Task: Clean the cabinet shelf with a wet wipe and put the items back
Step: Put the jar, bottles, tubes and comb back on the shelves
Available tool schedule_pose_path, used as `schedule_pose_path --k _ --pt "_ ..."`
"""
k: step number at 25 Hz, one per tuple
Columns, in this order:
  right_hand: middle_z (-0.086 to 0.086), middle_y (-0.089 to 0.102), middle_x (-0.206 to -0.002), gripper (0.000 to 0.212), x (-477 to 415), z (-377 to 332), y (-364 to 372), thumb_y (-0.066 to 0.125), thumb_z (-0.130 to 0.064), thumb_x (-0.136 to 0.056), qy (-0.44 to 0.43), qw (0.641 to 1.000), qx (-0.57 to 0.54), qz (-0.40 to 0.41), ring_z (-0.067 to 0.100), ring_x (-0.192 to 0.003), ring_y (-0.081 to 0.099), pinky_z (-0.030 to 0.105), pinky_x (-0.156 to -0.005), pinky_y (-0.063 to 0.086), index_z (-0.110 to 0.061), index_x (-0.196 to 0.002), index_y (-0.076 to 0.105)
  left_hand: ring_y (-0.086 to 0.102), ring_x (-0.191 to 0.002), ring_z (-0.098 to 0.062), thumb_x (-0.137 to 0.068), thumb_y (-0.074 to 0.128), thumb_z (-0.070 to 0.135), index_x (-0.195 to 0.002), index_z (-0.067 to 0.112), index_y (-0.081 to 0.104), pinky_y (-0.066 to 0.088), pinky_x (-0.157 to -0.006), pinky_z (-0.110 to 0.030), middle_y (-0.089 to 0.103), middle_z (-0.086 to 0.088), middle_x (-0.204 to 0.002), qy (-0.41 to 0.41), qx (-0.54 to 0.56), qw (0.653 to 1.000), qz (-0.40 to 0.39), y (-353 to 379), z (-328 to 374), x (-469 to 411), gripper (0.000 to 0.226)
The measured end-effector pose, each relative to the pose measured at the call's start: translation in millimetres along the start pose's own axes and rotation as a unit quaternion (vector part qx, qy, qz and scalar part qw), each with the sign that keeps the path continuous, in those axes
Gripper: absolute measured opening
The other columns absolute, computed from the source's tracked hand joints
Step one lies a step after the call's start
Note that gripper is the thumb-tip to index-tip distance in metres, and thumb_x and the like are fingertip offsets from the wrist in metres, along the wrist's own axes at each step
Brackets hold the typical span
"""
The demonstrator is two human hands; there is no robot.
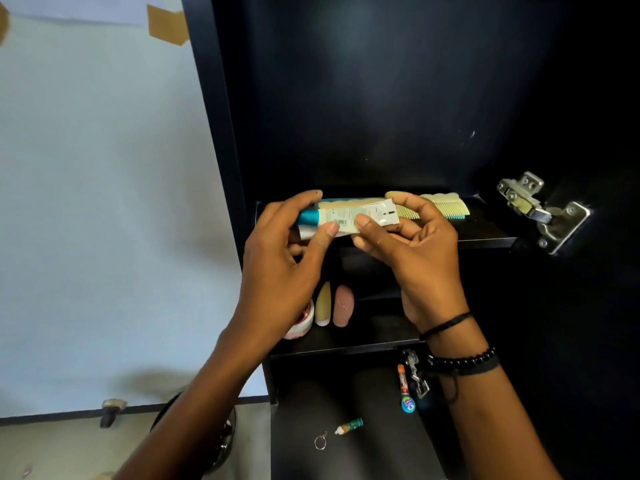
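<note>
Both hands hold a tube [349, 218] just in front of the upper shelf [485, 241] of a black cabinet. The tube is white with a blue-green end and lies almost horizontal, the coloured end to the left. The left hand [284, 265] pinches it near the coloured end, with the thumb on the front and the forefinger over the top. The right hand [415, 251] grips the flat white end, the thumb pressing on the front and the other fingers curled behind. The tube does not touch the shelf.

On the upper shelf, behind the hands, lies a pale yellow comb [446, 204], its teeth turned to the front. A metal hinge [540, 211] is fixed at the right of this shelf.

On the middle shelf [346, 344] a yellow oblong piece [323, 304] and a pink oblong piece [343, 306] stand side by side. Just to their left is a white and pink jar [301, 323], partly hidden by the left wrist.

On the lowest surface lie a key ring [320, 441], a small green tube [349, 426], an orange stick [402, 379] and a round blue tin [408, 404]. The right wrist carries dark bracelets [464, 362].
</note>
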State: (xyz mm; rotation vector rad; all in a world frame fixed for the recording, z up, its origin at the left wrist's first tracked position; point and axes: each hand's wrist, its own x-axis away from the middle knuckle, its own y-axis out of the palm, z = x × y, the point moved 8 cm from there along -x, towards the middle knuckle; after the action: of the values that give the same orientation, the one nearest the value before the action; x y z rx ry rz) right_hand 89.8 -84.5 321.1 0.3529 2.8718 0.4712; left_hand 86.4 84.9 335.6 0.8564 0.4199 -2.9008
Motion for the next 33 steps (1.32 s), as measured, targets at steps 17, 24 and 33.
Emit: schedule_pose_path --k 17,24,33 --pt "0.003 0.068 -0.102 0.047 -50 -3 30 0.075 -0.043 -0.075 -0.151 0.849 0.503 0.061 0.016 -0.097 0.063 0.022 -0.079 0.045 -0.012 -0.109 0.066 0.059 -0.107 -0.021 -0.084 0.066 0.003 -0.108 0.008 0.071 0.040 -0.095 -0.024 0.068 -0.005 -0.111 0.079 -0.282 0.956 0.019 12 -4 -34 0.025" --pt "0.002 0.067 -0.102 0.041 -49 0 25 0.072 -0.041 -0.079 -0.171 0.869 0.461 0.056 0.015 -0.089 0.064 0.030 -0.081 0.054 -0.014 -0.110 0.068 0.053 -0.121 -0.024 -0.088 0.062 0.005 -0.111 0.009 0.070 0.039 -0.100 -0.029 0.064 -0.006 -0.121 0.059 -0.290 0.955 0.021 14 -12 -33 0.025" --pt "-0.004 0.062 -0.105 0.028 -8 -7 11 0.061 -0.034 -0.089 -0.243 0.845 0.467 0.097 0.012 -0.102 0.047 0.001 -0.085 0.030 -0.019 -0.113 0.066 0.043 -0.133 -0.022 -0.093 0.053 0.007 -0.120 0.007 0.064 0.037 -0.110 -0.036 0.059 -0.008 -0.130 0.149 -0.224 0.963 0.016 20 2 -8 0.029"
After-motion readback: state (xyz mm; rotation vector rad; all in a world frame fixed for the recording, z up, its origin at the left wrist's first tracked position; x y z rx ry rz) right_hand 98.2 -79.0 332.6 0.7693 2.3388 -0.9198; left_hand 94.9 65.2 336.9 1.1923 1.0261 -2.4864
